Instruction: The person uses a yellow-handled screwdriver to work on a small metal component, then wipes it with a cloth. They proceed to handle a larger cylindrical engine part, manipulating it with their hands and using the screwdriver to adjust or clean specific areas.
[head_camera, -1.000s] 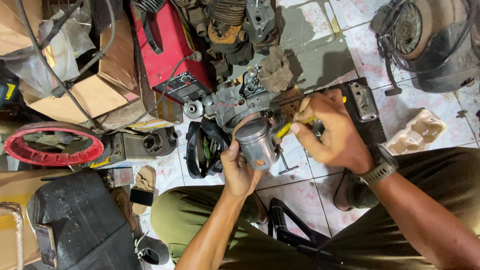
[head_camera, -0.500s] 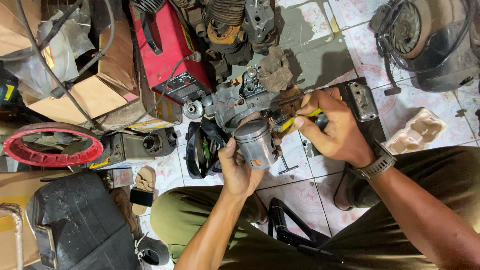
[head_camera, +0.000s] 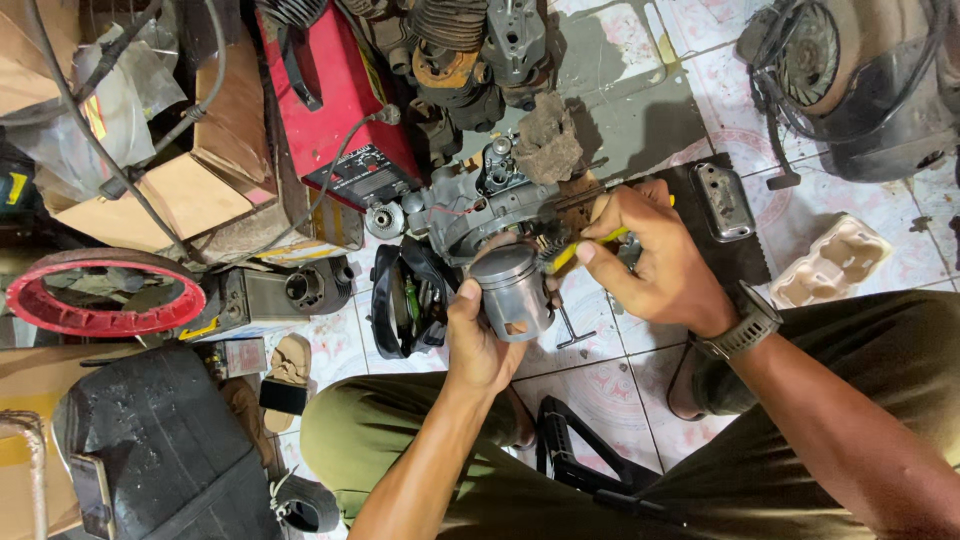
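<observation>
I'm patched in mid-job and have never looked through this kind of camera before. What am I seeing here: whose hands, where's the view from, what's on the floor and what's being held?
The view comes from a camera worn on the person's head, looking down over their knees at a tiled floor. Both bare hands are the wearer's own. The left hand grips a grey metal piston, a short cylinder. The right hand, with a wristwatch, holds a yellow-handled tool whose tip is hidden beside the piston. Just above them lies a small engine crankcase. Around it: a red machine box, cardboard boxes, a red ring-shaped part, an open black tool pouch and an egg carton piece.
</observation>
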